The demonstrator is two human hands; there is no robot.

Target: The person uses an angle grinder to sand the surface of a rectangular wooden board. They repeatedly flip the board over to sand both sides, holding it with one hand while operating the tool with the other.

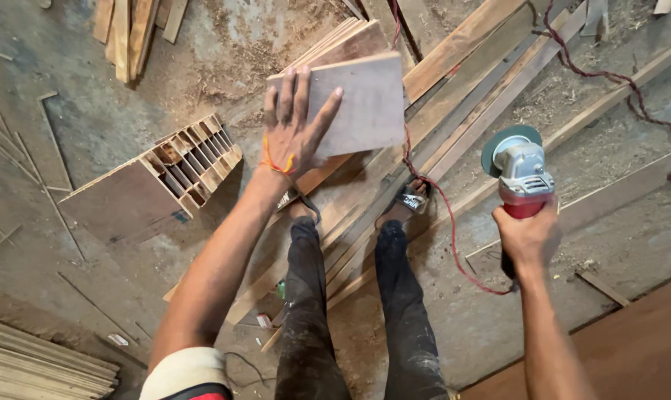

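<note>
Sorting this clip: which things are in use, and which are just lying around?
In use: wooden board in left hand; angle grinder in right hand.
Lying about: slotted wooden box, planks, stacked strips.

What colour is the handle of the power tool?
Red, on the grey-bodied angle grinder in the right hand; head view.

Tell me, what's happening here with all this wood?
A person stands on planks laid across a dusty floor, looking down at their own hands. The left hand holds up a flat board, fingers spread over its near edge. The right hand grips a red and grey grinder, held apart from the board; its red cord trails across the floor. A slotted wooden box lies to the left, with wood stacks around.
</note>
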